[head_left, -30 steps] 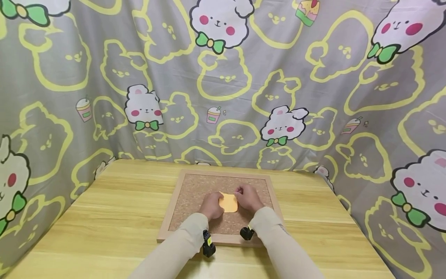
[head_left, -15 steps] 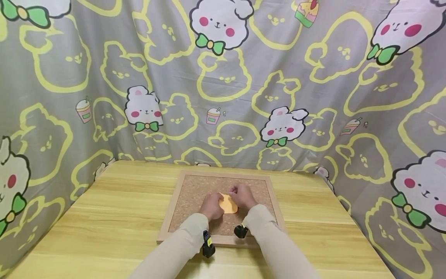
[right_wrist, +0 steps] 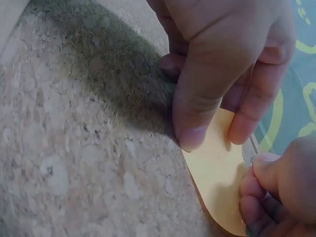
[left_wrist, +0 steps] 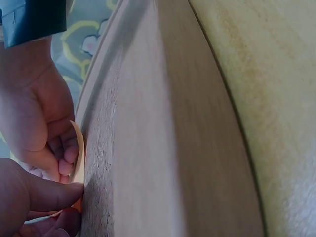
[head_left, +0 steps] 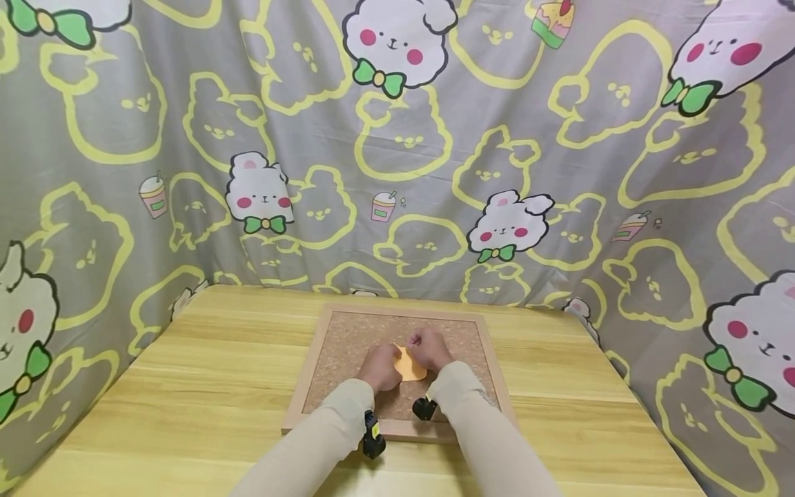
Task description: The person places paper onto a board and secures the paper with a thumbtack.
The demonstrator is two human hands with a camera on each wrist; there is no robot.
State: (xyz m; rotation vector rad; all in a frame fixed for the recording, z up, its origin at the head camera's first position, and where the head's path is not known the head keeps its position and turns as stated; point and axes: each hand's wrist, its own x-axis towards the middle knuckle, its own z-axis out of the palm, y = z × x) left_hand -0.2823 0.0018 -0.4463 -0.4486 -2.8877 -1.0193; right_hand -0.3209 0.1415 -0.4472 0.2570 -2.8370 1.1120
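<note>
The head view shows a wooden table point(head_left: 186, 359) reaching out on both sides of the fingers, with a bunny-print curtain point(head_left: 410, 166) hanging beyond them. A framed corkboard point(head_left: 348, 338) lies under both hands, its pale wooden border running all round them. Below the left fingers, a black wrist camera point(head_left: 374, 436) sits at the cuff of a beige sleeve. The left hand point(head_left: 380, 367) is bent over the cork, thumb and fingers holding the near-left part of an orange paper note point(head_left: 413, 366); the gap between the tips is narrow. The note lies between the two hands, on the board, and the left wrist view shows its edge curving up from the cork beside the right fingers. The right hand point(head_left: 430, 348) is curled over the note's far-right part, thumb and forefinger pinched together; in the right wrist view a tiny clear piece point(right_wrist: 252, 160) shows at their tips, too small to identify. Below those fingers, at the right cuff, is a second black camera point(head_left: 424, 408).
</note>
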